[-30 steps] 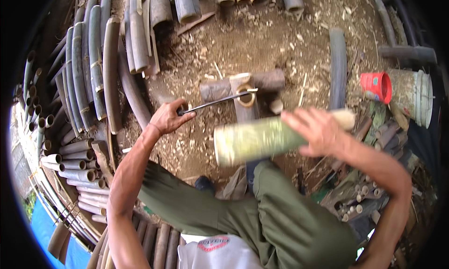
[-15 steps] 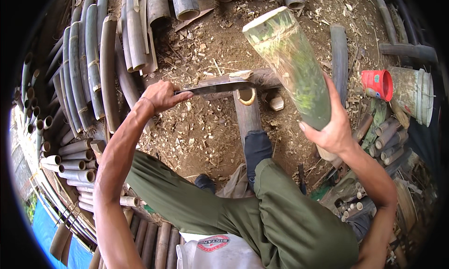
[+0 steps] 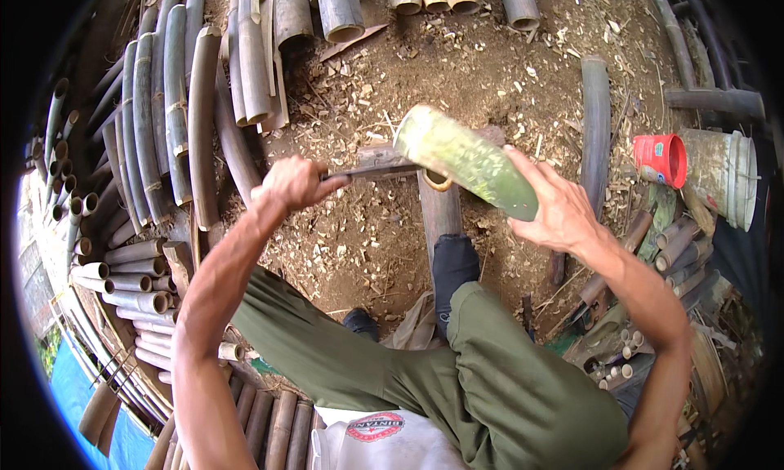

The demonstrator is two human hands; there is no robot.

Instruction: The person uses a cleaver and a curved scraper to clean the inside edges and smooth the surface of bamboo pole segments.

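My left hand (image 3: 294,184) is closed round the handle of a long dark-bladed knife (image 3: 377,172). Its blade points right, and the far end meets or passes behind a thick green bamboo section (image 3: 465,158); whether they touch I cannot tell. At the lower right end of that section, my right hand (image 3: 559,199) grips it, tilted with the pale cut end up to the left. Beneath lies a grey bamboo piece (image 3: 442,213) with a pale-rimmed opening, its near end by my dark-covered foot (image 3: 455,270). Part of that piece is hidden by the green section.
Long bamboo poles (image 3: 175,102) lie at the far left, with stacked cut tubes (image 3: 135,289) nearer. On the right are a red cup (image 3: 660,160), a dirty white bucket (image 3: 719,172) and a single bamboo length (image 3: 595,127). Pale chips litter the dirt floor (image 3: 351,249).
My right hand has brought the green bamboo section down and left, tipping it flatter, closer to the blade. My left hand with the knife has shifted slightly right and down.
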